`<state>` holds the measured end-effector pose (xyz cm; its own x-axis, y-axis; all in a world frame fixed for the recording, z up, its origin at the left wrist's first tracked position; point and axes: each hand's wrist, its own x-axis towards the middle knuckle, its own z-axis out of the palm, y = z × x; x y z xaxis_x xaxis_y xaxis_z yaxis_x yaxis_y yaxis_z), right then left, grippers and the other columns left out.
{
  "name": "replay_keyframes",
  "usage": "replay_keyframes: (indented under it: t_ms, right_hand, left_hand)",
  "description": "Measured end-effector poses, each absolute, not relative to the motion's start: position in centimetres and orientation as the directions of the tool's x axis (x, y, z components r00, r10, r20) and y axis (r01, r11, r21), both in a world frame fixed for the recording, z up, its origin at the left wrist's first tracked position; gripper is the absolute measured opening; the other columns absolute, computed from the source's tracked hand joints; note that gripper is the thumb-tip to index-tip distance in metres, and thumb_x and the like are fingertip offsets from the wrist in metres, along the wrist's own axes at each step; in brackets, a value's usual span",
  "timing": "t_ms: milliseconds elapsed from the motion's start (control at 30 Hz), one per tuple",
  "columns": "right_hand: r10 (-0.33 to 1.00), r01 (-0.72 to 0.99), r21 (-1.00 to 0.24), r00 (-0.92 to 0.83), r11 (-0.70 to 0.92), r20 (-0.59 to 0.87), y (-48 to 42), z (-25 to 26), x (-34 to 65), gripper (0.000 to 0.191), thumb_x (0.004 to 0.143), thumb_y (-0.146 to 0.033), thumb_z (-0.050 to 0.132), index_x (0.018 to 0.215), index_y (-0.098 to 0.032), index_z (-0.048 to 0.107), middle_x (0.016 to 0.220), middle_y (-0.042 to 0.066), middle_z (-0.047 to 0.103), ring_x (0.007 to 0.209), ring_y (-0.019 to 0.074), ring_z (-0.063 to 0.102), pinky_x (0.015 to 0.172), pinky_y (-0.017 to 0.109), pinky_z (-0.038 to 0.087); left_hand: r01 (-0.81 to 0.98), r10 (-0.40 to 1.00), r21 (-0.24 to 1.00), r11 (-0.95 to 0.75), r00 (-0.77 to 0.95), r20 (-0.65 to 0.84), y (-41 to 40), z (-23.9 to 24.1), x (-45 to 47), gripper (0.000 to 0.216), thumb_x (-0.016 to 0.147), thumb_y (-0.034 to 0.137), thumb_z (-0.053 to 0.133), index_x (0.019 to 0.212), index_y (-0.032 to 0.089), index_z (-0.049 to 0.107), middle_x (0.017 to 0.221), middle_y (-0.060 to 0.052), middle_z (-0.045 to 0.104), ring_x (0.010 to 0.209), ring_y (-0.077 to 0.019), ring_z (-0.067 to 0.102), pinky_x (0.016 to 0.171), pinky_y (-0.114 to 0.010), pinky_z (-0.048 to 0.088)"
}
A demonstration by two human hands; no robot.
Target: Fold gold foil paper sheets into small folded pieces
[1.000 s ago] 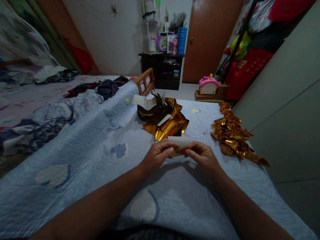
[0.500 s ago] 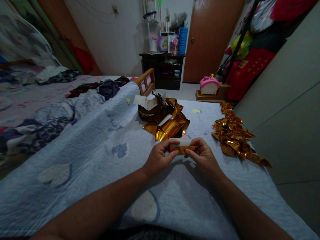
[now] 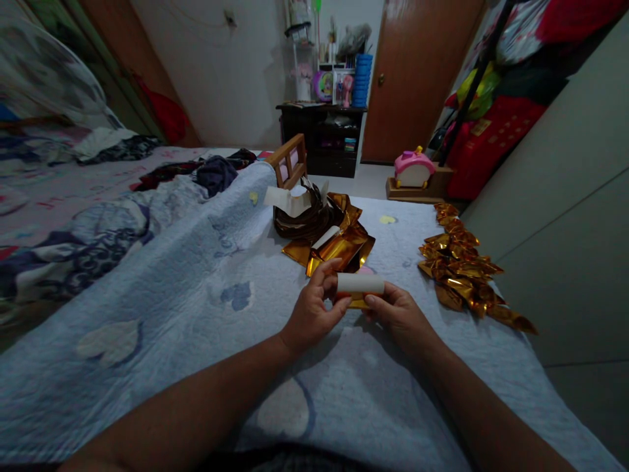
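Between my two hands is a small rolled sheet of gold foil paper (image 3: 361, 284), its pale backing facing up and a gold strip along the near edge. My left hand (image 3: 318, 300) pinches the left end, thumb at the lower edge and index finger raised above it. My right hand (image 3: 396, 309) grips the right end, thumb on the gold strip and fingers behind. Just beyond lies a pile of loose gold foil sheets (image 3: 344, 248), beside a dark, curled stack of sheets (image 3: 302, 223) with a white flap. At the right, several folded gold foil pieces (image 3: 457, 262) are heaped together.
A light blue quilt (image 3: 196, 328) with heart shapes covers the surface under my hands. Its left side rises toward a bed with rumpled clothes (image 3: 216, 174). A wooden rail (image 3: 289, 164) stands behind the stack. Farther back are a dark cabinet (image 3: 319, 141) and a pink toy (image 3: 414, 169).
The foil paper has turned so more of its pale side shows. My left index finger has lifted off its top edge, and my right fingers have moved lower behind it.
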<state>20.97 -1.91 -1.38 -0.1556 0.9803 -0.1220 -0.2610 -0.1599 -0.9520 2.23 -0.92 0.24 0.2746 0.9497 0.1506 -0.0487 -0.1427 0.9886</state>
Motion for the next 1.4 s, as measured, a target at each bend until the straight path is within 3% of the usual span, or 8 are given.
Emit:
replay_keyframes:
  t_ms: [300, 433, 633, 1167, 1400]
  right_hand:
    - [0.985, -0.308, -0.939, -0.119, -0.155, -0.123, -2.0, -1.5, 21.0, 0.035, 0.072, -0.038, 0.086, 0.101, -0.02, 0.078, 0.084, 0.004, 0.071, 0.068, 0.0141, 0.059, 0.059, 0.026, 0.05]
    - [0.985, -0.315, -0.934, -0.105, -0.167, -0.14, -2.0, -1.5, 20.9, 0.035, 0.069, -0.038, 0.088, 0.097, -0.019, 0.079, 0.083, 0.004, 0.072, 0.068, 0.0143, 0.06, 0.058, 0.026, 0.051]
    - [0.98, -0.307, -0.931, -0.1, -0.197, -0.174, -2.0, -1.5, 20.9, 0.038, 0.068, -0.039, 0.089, 0.097, -0.018, 0.079, 0.082, 0.005, 0.072, 0.067, 0.0148, 0.061, 0.057, 0.026, 0.051]
    - [0.979, -0.244, -0.951, -0.109, -0.192, -0.17, -2.1, -1.1, 20.8, 0.036, 0.07, -0.04, 0.086, 0.098, -0.017, 0.078, 0.084, 0.005, 0.073, 0.066, 0.0134, 0.059, 0.057, 0.025, 0.048]
    - [0.991, -0.181, -0.979, -0.11, -0.09, -0.071, -2.3, -0.8, 20.9, 0.042, 0.074, -0.041, 0.082, 0.109, -0.019, 0.073, 0.083, 0.003, 0.07, 0.063, 0.0133, 0.056, 0.055, 0.025, 0.045]
  left_hand:
    - [-0.075, 0.98, 0.997, -0.028, 0.195, 0.042, -0.3, -0.4, 2.1, 0.03, 0.075, 0.034, 0.081, 0.089, 0.017, 0.06, 0.082, -0.002, 0.068, 0.076, -0.0151, 0.065, 0.074, -0.026, 0.05]
    - [-0.087, 0.968, 0.996, 0.003, 0.25, 0.019, -0.2, -0.1, 2.0, 0.027, 0.079, 0.035, 0.077, 0.095, 0.014, 0.073, 0.091, -0.007, 0.074, 0.083, -0.019, 0.068, 0.078, -0.03, 0.053]
    - [-0.065, 0.969, 0.997, -0.034, 0.241, 0.049, -0.3, -0.1, 1.9, 0.023, 0.081, 0.034, 0.076, 0.093, 0.014, 0.078, 0.09, -0.007, 0.076, 0.083, -0.0197, 0.069, 0.077, -0.03, 0.054]
    - [-0.1, 0.975, 0.995, -0.009, 0.218, 0.031, -0.2, -0.2, 1.9, 0.018, 0.081, 0.033, 0.075, 0.082, 0.015, 0.075, 0.078, -0.004, 0.07, 0.073, -0.0159, 0.063, 0.07, -0.027, 0.05]
    - [-0.132, 0.983, 0.989, 0.07, 0.18, -0.046, 0.3, -0.3, 2.0, 0.022, 0.078, 0.035, 0.075, 0.069, 0.016, 0.069, 0.058, 0.003, 0.053, 0.055, -0.009, 0.044, 0.055, -0.023, 0.035]
